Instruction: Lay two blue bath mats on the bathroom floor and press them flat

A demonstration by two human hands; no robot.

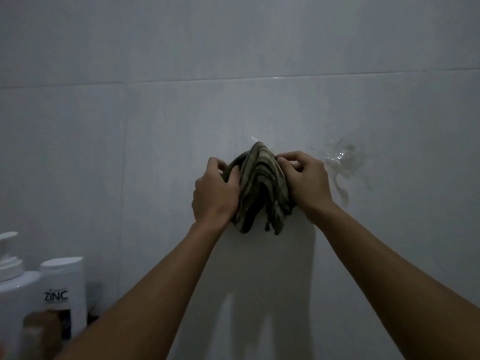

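Striped, bunched cloth (262, 188), seemingly olive-brown in dim light, is gripped against the wall (233, 48) by left hand (215, 193) and right hand (305, 181), fingers curled.

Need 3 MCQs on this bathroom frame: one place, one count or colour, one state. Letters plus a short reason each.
1. Where are the white bottles?
A. lower left corner
B. upper right
C. between the hands

2. What colour is the striped cloth?
A. bright red
B. dark olive-brown
C. plain white

3. What are the left hand and right hand doing?
A. both hang idle
B. only one touches the cloth
C. both grip the cloth against the tiled wall

Key: 1 A, the bottles stand at the lower left edge of the frame. 2 B, the bunched cloth shows dark olive and brown stripes. 3 C, fingers of each hand curl round a side of the cloth.
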